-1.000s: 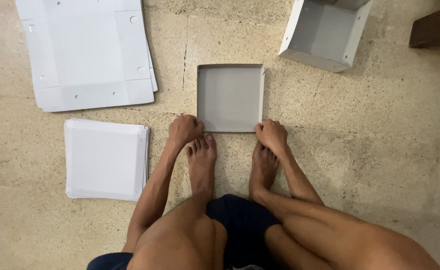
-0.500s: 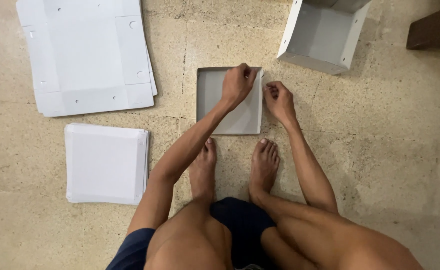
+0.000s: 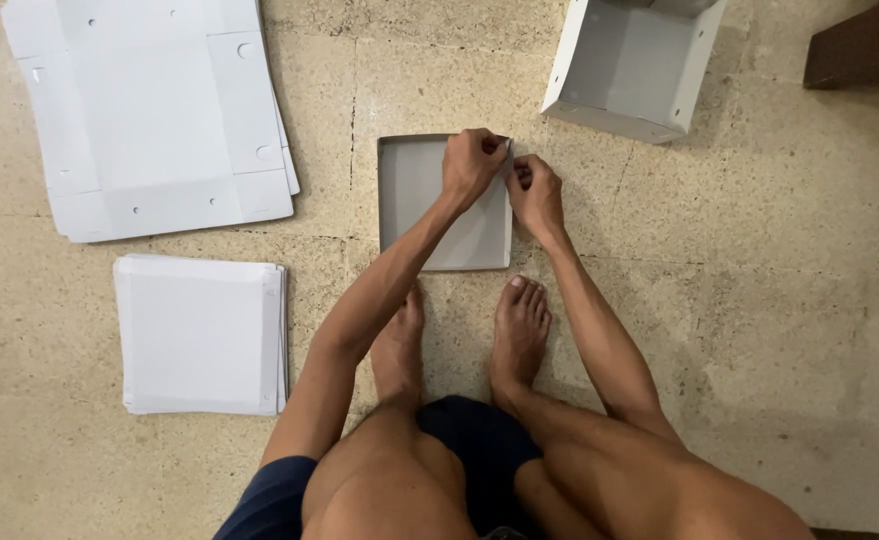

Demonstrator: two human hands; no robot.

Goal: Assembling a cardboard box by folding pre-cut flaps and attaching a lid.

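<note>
Pinching far-right corner of shallow square grey cardboard tray (image 3: 430, 205), on floor (image 3: 780, 300) ahead of my bare feet: left hand (image 3: 472, 163) and right hand (image 3: 534, 190), both grips narrow on corner flap. My judgement: hold walls square, press tab fully home. Nearby: flat white card blanks (image 3: 150, 110), smaller white stack (image 3: 200, 335), assembled grey box (image 3: 635, 65).

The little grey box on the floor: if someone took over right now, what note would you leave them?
Left hand: fingers curled on the far right corner of the shallow grey box.
Right hand: pinching that same corner from outside.
Box lies on the floor before the feet; its sides are up.
Left: that corner is in hand, not yet let go.
Nearby: flat sheets, smaller folded stack, a deeper box.
</note>
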